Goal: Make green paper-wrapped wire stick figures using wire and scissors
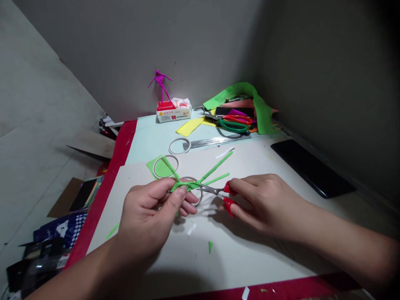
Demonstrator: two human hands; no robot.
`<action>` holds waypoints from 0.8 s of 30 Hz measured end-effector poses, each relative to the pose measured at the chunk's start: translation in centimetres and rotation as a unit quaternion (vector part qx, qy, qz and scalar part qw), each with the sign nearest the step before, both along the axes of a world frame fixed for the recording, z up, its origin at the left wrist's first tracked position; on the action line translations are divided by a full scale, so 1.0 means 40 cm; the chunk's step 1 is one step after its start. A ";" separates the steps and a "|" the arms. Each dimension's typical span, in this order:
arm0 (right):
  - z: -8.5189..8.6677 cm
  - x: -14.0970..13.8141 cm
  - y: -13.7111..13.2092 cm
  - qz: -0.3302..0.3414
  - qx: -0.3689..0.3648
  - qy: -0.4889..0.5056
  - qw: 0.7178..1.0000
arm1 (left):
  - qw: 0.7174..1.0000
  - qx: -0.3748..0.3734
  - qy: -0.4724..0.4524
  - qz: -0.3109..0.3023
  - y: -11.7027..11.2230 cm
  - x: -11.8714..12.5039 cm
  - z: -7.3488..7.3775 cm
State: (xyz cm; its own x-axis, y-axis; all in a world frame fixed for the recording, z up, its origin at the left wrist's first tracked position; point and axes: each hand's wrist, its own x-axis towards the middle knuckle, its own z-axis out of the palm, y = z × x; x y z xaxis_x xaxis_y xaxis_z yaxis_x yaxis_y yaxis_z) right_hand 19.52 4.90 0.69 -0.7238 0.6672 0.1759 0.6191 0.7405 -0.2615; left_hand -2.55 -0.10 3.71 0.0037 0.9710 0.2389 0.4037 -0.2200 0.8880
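My left hand [149, 214] pinches a green-wrapped wire figure [190, 183] at its joined middle, with several thin limbs sticking out. My right hand [265, 204] holds red-handled scissors [212, 190] by the finger loops, their steel blades reaching in among the green limbs. Under the figure lies a green paper piece [160, 168] with a loop of wire [165, 166] on it. Another wire loop [179, 146] sits farther back, joined to a bundle of straight metal wires [212, 142].
A magenta wire figure [160, 83] stands beside a tissue pack [174, 110] at the back. Green-handled scissors [233, 126], yellow paper [190, 126] and a green strip [250, 104] lie behind. A black phone [312, 168] sits right. Green and white scraps dot the white board [231, 254].
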 end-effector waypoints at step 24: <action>-0.018 -0.009 -0.007 -0.015 0.052 0.056 0.997 | 0.999 0.004 0.014 0.040 -0.009 0.005 -0.027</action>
State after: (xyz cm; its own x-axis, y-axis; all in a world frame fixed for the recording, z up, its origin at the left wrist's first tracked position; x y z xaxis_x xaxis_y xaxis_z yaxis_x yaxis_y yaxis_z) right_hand 19.16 4.64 -0.05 -0.6752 0.6629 0.3235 0.6131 0.7482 -0.2535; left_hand -2.37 -0.46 2.61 -0.0673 0.9667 0.2471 0.4445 -0.1927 0.8748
